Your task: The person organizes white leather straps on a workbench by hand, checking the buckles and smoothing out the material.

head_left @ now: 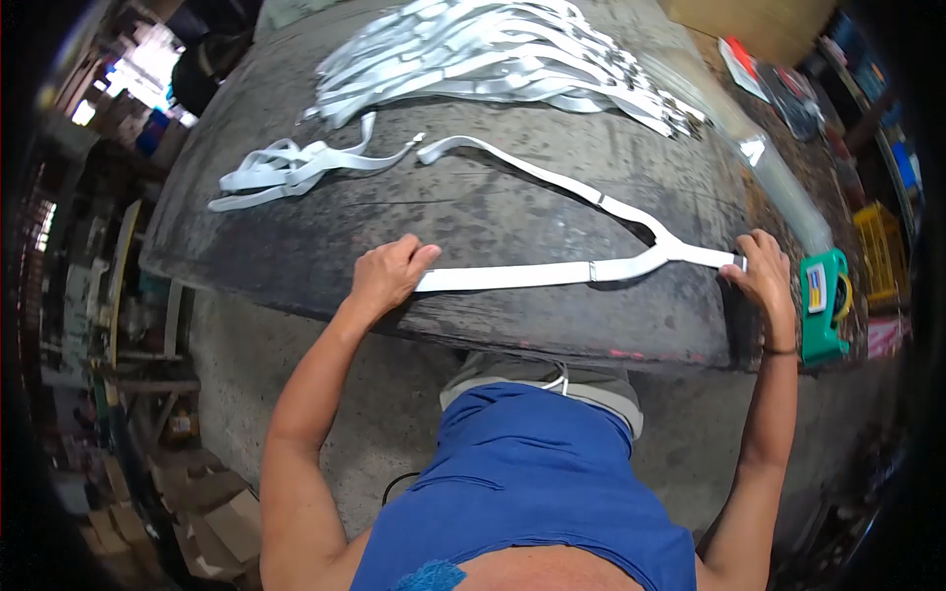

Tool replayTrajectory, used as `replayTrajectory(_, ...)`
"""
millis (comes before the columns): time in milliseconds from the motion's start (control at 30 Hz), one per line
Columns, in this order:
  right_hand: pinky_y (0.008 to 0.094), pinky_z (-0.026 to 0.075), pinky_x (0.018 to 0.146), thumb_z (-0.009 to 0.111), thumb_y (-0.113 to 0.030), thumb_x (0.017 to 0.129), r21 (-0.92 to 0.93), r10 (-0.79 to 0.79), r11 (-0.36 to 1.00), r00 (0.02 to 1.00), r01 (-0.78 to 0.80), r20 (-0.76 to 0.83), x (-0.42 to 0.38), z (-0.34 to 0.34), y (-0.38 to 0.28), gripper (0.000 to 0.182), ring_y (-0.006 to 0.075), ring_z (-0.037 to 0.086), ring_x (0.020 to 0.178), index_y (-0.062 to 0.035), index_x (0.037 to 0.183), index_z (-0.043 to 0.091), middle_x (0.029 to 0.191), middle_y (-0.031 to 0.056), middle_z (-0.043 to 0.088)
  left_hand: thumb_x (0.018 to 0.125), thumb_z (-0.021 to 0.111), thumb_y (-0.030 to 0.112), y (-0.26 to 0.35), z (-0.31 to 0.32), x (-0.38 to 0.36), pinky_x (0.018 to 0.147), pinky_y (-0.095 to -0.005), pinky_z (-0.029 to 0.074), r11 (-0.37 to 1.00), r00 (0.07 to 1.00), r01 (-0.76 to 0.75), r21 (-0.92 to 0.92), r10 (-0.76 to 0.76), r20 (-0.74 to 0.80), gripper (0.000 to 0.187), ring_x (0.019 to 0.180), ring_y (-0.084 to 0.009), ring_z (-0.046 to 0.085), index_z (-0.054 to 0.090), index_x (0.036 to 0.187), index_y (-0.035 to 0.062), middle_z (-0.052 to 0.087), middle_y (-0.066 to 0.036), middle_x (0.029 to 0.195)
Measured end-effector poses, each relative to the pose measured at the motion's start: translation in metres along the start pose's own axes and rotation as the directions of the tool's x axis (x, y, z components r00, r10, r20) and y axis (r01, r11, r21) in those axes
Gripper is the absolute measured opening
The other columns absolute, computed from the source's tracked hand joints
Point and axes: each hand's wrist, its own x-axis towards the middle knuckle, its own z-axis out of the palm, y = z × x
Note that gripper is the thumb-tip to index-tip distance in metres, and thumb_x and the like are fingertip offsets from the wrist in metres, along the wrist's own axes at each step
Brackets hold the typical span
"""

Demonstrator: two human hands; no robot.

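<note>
White Y-shaped suspenders [522, 277] lie stretched across the dark worktable [325, 236]. My left hand [389, 274] is closed around the end of the near strap, at the table's front edge. At the right, my right hand [762, 271] pinches the single tail strap close to its end. The far strap runs up and left from the joint and lies loose on the table, its end free. Metal adjusters sit on both long straps. Beyond my left hand, another white strap bundle [296, 167] lies loosely folded.
A large pile of white suspenders [493, 59] covers the far side of the table. Clear plastic sleeving [778, 182] runs along the right, near a green tape dispenser [823, 305]. Plastic-wrapped items [788, 98] lie at the far right. Cardboard [212, 527] is on the floor at left.
</note>
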Motion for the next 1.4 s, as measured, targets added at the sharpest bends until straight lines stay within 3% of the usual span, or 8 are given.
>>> replayTrajectory(133,0.0488,0.037,0.108,0.077,-0.024,0.080,0.315,-0.142,0.915,0.932,0.252,-0.333,0.000,0.009,-0.045,0.058,0.0388,0.045,0.131,-0.0052,0.131,0.056,0.140,0.0213,0.049,0.099,0.048,0.054,-0.009,-0.001,0.010,0.068,-0.0545,0.050,0.981,0.986,0.100,-0.165,-0.077,0.145,0.050,0.079,-0.0464,0.065,0.061,0.089,0.0069,0.067,-0.022,0.077)
replayTrajectory(233,0.0470,0.031,0.114,0.071,-0.024,0.088,0.383,-0.140,0.884,0.933,0.269,-0.331,0.001,0.014,-0.099,0.059,0.0414,0.037,0.139,-0.0061,0.140,0.050,0.149,0.0235,0.041,0.101,0.047,0.050,-0.008,-0.002,0.010,0.068,-0.0516,0.049,0.965,0.963,0.169,-0.199,-0.119,0.242,0.050,0.079,-0.0468,0.063,0.061,0.088,0.0045,0.065,-0.022,0.078)
replayTrajectory(367,0.0614,0.016,0.116,0.055,-0.039,0.098,0.412,-0.042,0.897,0.958,0.162,-0.284,0.019,0.034,-0.137,0.061,0.0412,0.017,0.149,-0.0120,0.151,0.038,0.161,0.0179,0.024,0.097,0.053,0.051,0.007,-0.012,0.014,0.072,-0.0514,0.050,0.987,0.963,0.159,-0.032,-0.148,0.224,0.047,0.080,-0.0418,0.064,0.062,0.091,0.0053,0.067,-0.017,0.083)
replayTrajectory(533,0.0665,0.013,0.115,0.045,-0.046,0.101,0.327,0.060,0.945,0.967,0.025,-0.248,0.049,0.044,-0.156,0.065,0.0427,0.012,0.150,-0.0110,0.154,0.033,0.163,0.0176,0.019,0.090,0.066,0.030,0.005,-0.004,0.086,0.087,-0.0484,0.048,0.946,0.912,-0.320,-0.047,0.295,-0.284,0.028,0.104,-0.0359,0.061,0.064,0.106,0.0069,0.065,-0.014,0.105)
replayTrajectory(700,0.0698,0.012,0.113,0.041,-0.052,0.101,0.126,0.066,0.990,0.996,-0.059,-0.052,0.056,0.065,-0.157,0.066,0.0431,0.017,0.149,-0.0119,0.153,0.035,0.160,0.0176,0.029,0.084,0.066,0.015,-0.019,0.039,0.159,0.092,-0.0469,0.045,0.911,0.851,-0.410,0.044,0.400,-0.341,0.027,0.107,-0.0341,0.058,0.064,0.110,0.0086,0.062,-0.012,0.103)
replayTrajectory(767,0.0694,0.012,0.113,0.041,-0.053,0.100,0.092,0.022,0.996,0.998,-0.017,-0.057,0.054,0.058,-0.154,0.066,0.0414,0.019,0.149,-0.0126,0.152,0.037,0.159,0.0170,0.030,0.080,0.066,0.010,-0.034,0.046,0.166,0.087,-0.0436,0.045,0.939,0.955,-0.261,0.223,0.285,-0.085,0.026,0.104,-0.0300,0.057,0.061,0.106,0.0094,0.060,-0.010,0.105)
replayTrajectory(1167,0.0583,0.015,0.118,0.050,-0.055,0.095,0.089,0.057,0.995,0.996,-0.051,-0.069,0.067,0.059,-0.134,0.068,0.0356,0.026,0.148,-0.0154,0.150,0.041,0.159,0.0141,0.033,0.082,0.062,0.000,-0.078,0.005,0.082,0.079,-0.0394,0.046,0.843,0.849,-0.502,0.195,0.523,-0.075,0.052,0.089,-0.0262,0.061,0.064,0.128,0.0222,0.065,-0.005,0.105)
replayTrajectory(1400,0.0587,0.015,0.117,0.047,-0.052,0.098,0.118,-0.012,0.993,0.996,0.022,-0.086,0.067,0.067,-0.127,0.064,0.0347,0.026,0.148,-0.0155,0.150,0.041,0.159,0.0146,0.033,0.087,0.066,0.014,-0.076,-0.015,0.046,0.100,-0.0415,0.045,0.947,0.940,-0.321,-0.005,0.318,-0.120,0.043,0.118,-0.0325,0.060,0.063,0.130,0.0129,0.064,-0.014,0.127)
